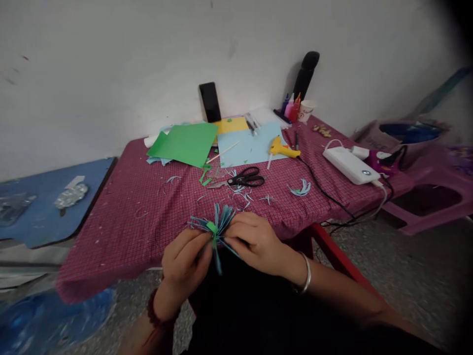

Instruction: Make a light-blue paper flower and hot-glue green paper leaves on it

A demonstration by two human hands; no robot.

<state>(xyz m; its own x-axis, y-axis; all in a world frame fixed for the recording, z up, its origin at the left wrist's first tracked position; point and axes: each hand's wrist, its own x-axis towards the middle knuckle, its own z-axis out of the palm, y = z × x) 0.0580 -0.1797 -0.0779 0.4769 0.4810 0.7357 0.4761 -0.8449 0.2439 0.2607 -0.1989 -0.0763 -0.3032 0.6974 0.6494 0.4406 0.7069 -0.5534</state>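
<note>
Between my two hands is a paper flower (pixel 220 218) with thin light-blue fringed strips spreading outward and a green paper piece at its centre. My left hand (pixel 187 256) pinches it from the left, close to the green centre. From the right, the fingers of my right hand (pixel 254 241) are closed on some of the blue strips. Both hands hold it just off the table's front edge. Black-handled scissors (pixel 247 177) lie on the table beyond it, among scattered blue and green paper scraps. A small curled blue paper fringe (pixel 301 188) lies to their right.
Green paper (pixel 188 143) and light-blue paper (pixel 240 150) lie toward the wall. A yellow glue gun (pixel 283 149) rests on the blue sheet, its black cord trailing right past a white power box (pixel 349 164). A phone (pixel 210 102) leans on the wall; glue bottles (pixel 293 109) stand by a paper cup (pixel 306 111).
</note>
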